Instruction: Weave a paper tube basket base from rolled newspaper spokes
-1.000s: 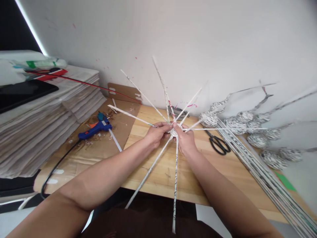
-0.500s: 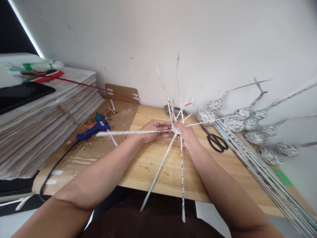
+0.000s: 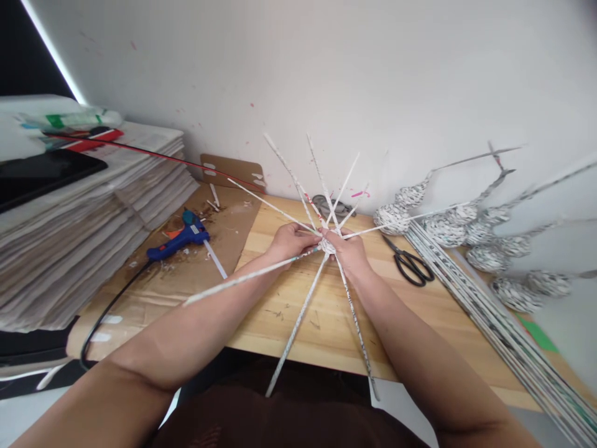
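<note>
A small woven paper base point(image 3: 328, 246) with several rolled-paper strips radiating from it is held above the wooden table. My left hand point(image 3: 293, 241) is closed, thumb and fingers pinching a paper strip point(image 3: 275, 208) at the left edge of the weave. My right hand point(image 3: 347, 249) grips the base from the right, its thumb lying over the woven centre. Two long strips point down toward my lap; others fan out toward the wall. The fingers under the base are partly hidden.
Black-handled scissors point(image 3: 410, 264) lie right of my hands, beside a bundle of paper rods point(image 3: 466, 311). Several woven paper bulbs point(image 3: 392, 219) stand by the wall. At left are a blue glue gun point(image 3: 180, 241) on cardboard and a newspaper stack point(image 3: 93, 230).
The woven base has turned counterclockwise a little, its strips shifting with it. My left fingers, stretched out earlier, now pinch a strip at the upper left.
</note>
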{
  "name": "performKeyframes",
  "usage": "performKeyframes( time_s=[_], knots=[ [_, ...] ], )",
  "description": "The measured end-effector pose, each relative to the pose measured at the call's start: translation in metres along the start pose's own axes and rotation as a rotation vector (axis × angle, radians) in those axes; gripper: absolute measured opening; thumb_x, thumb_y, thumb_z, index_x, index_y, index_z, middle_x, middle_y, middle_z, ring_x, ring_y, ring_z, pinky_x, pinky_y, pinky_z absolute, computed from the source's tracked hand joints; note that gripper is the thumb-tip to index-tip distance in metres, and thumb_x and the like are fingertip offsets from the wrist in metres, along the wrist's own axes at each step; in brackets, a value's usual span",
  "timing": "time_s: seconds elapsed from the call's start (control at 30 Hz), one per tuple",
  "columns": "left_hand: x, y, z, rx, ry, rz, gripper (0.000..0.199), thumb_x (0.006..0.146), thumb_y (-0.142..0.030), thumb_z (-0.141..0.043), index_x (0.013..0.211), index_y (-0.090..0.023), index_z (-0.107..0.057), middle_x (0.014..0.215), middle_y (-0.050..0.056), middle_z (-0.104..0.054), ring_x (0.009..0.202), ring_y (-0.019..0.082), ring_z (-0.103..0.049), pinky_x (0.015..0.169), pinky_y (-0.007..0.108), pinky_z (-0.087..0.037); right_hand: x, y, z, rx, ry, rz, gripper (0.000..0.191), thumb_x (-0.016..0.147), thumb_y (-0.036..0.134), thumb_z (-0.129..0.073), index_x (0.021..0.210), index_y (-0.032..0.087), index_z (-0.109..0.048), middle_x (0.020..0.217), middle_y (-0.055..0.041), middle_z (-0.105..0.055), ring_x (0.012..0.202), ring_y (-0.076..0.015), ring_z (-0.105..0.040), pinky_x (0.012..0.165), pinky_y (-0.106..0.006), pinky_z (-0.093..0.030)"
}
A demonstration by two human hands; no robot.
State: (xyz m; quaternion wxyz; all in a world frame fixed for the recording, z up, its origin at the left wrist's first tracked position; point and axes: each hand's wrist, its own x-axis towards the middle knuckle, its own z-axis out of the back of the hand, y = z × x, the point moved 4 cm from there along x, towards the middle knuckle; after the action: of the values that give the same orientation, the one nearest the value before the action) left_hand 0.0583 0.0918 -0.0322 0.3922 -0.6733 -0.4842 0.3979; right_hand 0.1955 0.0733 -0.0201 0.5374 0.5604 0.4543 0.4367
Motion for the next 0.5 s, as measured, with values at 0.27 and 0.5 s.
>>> performKeyframes(
  time_s=[0.27,0.5],
  knots=[
    [-0.002,-0.003,0.001,0.028,-0.061,-0.036,0.026,0.054,-0.018,-0.086,0.065,-0.013,-0.063,0.059,0.001,-0.066,0.055,0.011,-0.058,0.058,0.024,-0.045,-0.001,0.001,-0.003,0.027,0.015,0.042,0.034,0.061,0.045,-0.081,0.061,0.015,-0.065,0.051,0.0006,-0.056,0.044,-0.0100,-0.045,0.037,-0.023,-0.033],
    [-0.005,-0.011,-0.002,-0.051,0.061,0.059,0.038,0.041,-0.014,-0.091,0.073,-0.012,-0.070,0.067,0.001,-0.069,0.062,0.011,-0.061,0.066,0.024,-0.048,-0.003,-0.004,-0.003,-0.016,0.074,0.096,0.034,0.066,0.047,-0.078,0.069,0.015,-0.068,0.051,0.0022,-0.055,0.043,-0.0098,-0.043,0.038,-0.023,-0.032]
  ],
)
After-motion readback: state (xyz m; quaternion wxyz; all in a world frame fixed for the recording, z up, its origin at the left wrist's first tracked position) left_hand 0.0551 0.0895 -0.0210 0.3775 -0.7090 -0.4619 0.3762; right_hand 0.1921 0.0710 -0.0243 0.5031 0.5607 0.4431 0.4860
